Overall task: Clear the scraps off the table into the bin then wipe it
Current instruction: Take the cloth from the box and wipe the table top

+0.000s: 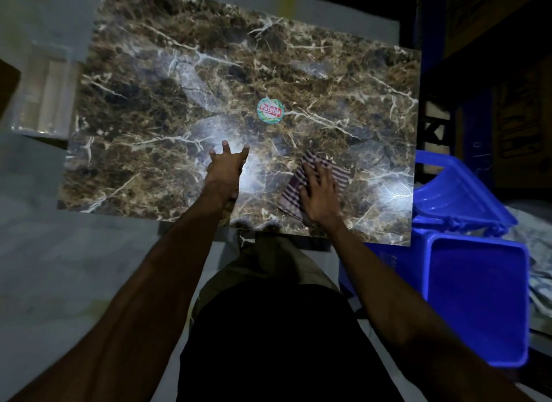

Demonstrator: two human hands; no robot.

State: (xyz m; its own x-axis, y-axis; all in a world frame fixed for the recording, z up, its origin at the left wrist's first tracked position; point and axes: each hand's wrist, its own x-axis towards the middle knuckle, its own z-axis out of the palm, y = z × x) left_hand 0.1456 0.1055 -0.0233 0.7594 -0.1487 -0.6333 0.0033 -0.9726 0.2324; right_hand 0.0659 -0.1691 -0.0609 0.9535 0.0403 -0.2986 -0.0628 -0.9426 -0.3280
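Two hands are on the surface (pixel 179 72): my right hand (pixel 321 192) lies flat, fingers (pixel 312 174) spread, pressing the striped cloth (pixel 291 194) near the near edge, right of centre; my left hand (pixel 225 170) braces with fingers wide, holding nothing. No scraps show on the marble, so I judge I'm wiping. The risk: a rightward sweep could carry the cloth off the right edge, and the corner under my palm may bunch and skip patches. A round sticker (pixel 269 109) sits mid-surface and could catch the cloth. The blue bin (pixel 478 297) stands at the near right, just beside the surface, its lid (pixel 457 189) open.
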